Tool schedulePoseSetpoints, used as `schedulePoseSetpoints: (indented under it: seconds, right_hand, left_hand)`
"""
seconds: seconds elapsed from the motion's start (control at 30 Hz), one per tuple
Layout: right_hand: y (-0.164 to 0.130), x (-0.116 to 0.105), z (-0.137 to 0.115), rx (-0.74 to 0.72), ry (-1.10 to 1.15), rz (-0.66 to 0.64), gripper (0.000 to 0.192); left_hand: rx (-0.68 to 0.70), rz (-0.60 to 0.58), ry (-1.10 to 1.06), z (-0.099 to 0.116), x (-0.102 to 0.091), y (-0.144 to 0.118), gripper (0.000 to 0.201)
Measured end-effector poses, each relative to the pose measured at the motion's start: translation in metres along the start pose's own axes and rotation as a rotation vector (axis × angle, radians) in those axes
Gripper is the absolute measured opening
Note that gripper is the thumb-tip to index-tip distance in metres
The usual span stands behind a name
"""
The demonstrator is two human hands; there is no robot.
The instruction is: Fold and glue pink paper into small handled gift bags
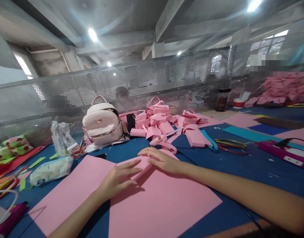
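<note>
Landmark: the pink foam sheet (161, 201) lying flat on the blue table (253, 165) in front of me.
Left hand: my left hand (118, 180) rests palm down on the sheet's far edge, fingers spread and pressing, clasping nothing.
Right hand: my right hand (161, 160) lies flat on the same far edge, just right of the left, fingers extended, nothing clenched.
Fold: between my fingertips the far edge rises into a small roll.
Doing it well, I judge: keep both palms level, press evenly, keep the edge square.
Beyond the sheet: a glue gun (164, 142), a heap of pink pieces (164, 124), a backpack (102, 124).
</note>
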State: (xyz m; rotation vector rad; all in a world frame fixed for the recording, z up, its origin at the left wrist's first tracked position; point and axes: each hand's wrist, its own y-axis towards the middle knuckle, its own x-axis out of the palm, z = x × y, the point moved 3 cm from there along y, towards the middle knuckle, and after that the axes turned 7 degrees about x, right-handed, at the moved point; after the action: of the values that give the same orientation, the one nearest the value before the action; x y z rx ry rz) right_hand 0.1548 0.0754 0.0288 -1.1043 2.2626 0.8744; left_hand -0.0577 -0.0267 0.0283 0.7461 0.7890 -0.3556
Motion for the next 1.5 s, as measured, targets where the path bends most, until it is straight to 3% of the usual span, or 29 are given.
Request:
schedulePoseSetpoints:
  seconds: [0.17, 0.33, 0.5, 0.67, 0.77, 0.9, 1.1, 1.33, 1.5]
  right_hand:
    - [-0.001, 0.002, -0.004, 0.019, 0.001, 0.003, 0.042]
    - [-0.002, 0.006, -0.001, 0.061, 0.015, -0.007, 0.046]
    - [-0.002, 0.011, 0.006, 0.133, 0.082, 0.015, 0.054]
    - [-0.002, 0.013, 0.007, 0.186, 0.174, 0.055, 0.054]
    - [-0.002, 0.015, 0.009, 0.217, 0.231, 0.066, 0.060]
    - [-0.002, 0.018, 0.009, 0.248, 0.292, 0.068, 0.064]
    - [0.000, 0.021, 0.003, 0.258, 0.351, 0.090, 0.055]
    - [0.000, 0.026, 0.000, 0.281, 0.378, 0.056, 0.042]
    - [-0.001, 0.028, -0.007, 0.250, 0.364, 0.047, 0.041]
  left_hand:
    - [-0.015, -0.017, 0.007, -0.002, 0.002, -0.002, 0.050]
    - [-0.123, -0.052, 0.019, -0.012, 0.005, -0.004, 0.063]
    - [-0.207, -0.077, -0.061, -0.005, 0.008, -0.002, 0.074]
    - [-0.253, -0.106, -0.241, 0.002, 0.008, -0.004, 0.072]
    - [-0.268, -0.047, -0.289, -0.002, 0.008, -0.004, 0.073]
    - [-0.255, 0.035, -0.276, -0.007, 0.011, 0.000, 0.069]
    - [-0.230, 0.033, -0.181, -0.002, 0.017, 0.003, 0.070]
    - [-0.304, 0.013, -0.294, -0.001, 0.027, -0.004, 0.130]
    - [-0.271, 0.004, -0.325, 0.000, 0.030, -0.004, 0.139]
